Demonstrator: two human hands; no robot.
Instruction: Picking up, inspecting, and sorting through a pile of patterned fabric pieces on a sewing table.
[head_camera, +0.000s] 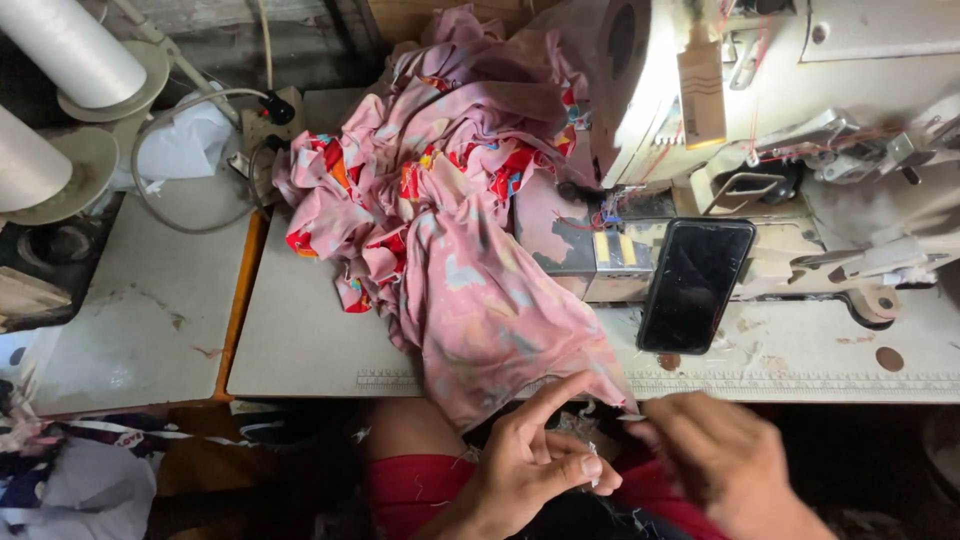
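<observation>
Two white thread cones (60, 50) are noted at far left. A crumpled pink patterned fabric (450, 230) is draped over the table edge (300, 385). Its lower hem is pinched by the left hand (530, 465); the right hand (720, 465) is blurred, grip indeterminable. A black phone (693, 285) leans against the cream sewing machine (800, 100).

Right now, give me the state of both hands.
Left hand: fingers pinched on the edge of the pink printed fabric.
Right hand: blurred, curled near that edge; grip cannot be told.
</observation>
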